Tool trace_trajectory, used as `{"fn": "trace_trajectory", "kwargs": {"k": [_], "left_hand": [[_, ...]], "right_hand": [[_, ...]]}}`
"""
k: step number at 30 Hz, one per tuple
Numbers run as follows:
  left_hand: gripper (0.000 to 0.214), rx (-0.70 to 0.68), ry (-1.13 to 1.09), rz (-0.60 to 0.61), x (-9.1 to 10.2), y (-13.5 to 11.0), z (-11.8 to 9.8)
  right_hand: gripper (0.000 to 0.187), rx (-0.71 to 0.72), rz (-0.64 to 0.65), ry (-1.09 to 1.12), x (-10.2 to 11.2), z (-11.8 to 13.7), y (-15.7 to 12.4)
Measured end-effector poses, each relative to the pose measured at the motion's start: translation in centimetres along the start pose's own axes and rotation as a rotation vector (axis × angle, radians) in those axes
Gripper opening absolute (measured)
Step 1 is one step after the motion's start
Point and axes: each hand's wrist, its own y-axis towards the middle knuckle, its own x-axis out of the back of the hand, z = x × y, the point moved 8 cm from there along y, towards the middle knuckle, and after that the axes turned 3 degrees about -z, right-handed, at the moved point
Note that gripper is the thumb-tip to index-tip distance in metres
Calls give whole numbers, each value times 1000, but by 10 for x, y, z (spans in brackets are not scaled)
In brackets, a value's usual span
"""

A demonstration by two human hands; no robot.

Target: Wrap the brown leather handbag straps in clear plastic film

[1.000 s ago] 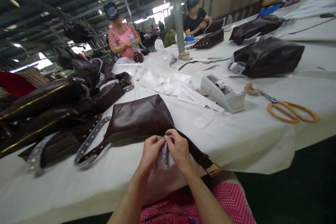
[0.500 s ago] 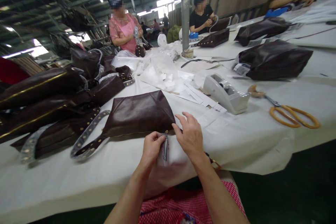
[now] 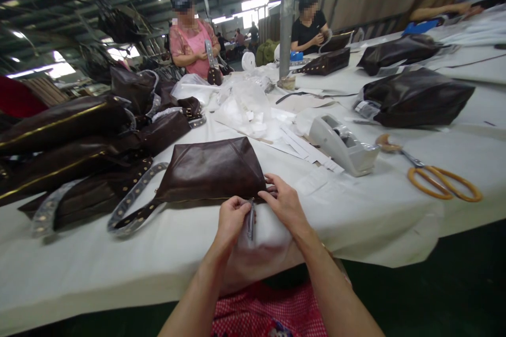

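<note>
Bag [image 3: 211, 170] lay near, our left hand [image 3: 231, 219] pinching its pull [image 3: 251, 225], our right hand [image 3: 287, 207], grip unclear, at its right end!

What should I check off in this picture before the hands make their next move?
1. Bag resting on the table: ok, its zip edge faces the person.
2. Zip pull held: ok, pinched by the left hand.
3. Right hand firmly gripping the bag: cannot tell; it is at the near right corner, but its grasp is partly hidden.
4. Zip fully closed: cannot tell, the detail is too small.
5. Scissors away from both hands: ok, lying off to the right.
6. Tape dispenser not touching the bag: ok, there is a gap between them.
</note>
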Motion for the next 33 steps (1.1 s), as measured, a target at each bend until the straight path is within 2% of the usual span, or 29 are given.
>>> {"fn": "trace_trajectory", "kwargs": {"k": [3,6,8,17,22,24,26,28,31,33], "left_hand": [[19,14,-17,5,0,-1,0],[19,35,-38,22,0,-2,0],[19,49,-50,30,1,-2,0],[12,119,-61,61,1,-2,0],[10,234,-50,119,-2,-3,5],[10,239,66,158,-2,-3,4],[13,175,215,164,0,-2,-4],[16,-1,438,95,4,-1,-23],[16,-251,893,-50,3,-6,-53],[16,-282,1126,-91,-3,-10,-60]], "right_hand": [[22,291,-55,-229,6,25,-9],[20,600,74,-415,-8,46,-21],[17,710,176,-450,-17,50,-24],[10,798,374,-441,-35,47,1],[10,825,418,-408,-39,46,4],[10,824,436,-387,-40,46,3],[9,822,451,-362,-40,46,3],[8,820,466,-342,-41,46,2],[6,812,506,-316,-44,44,1],[6,801,529,-293,-46,43,1]]}}
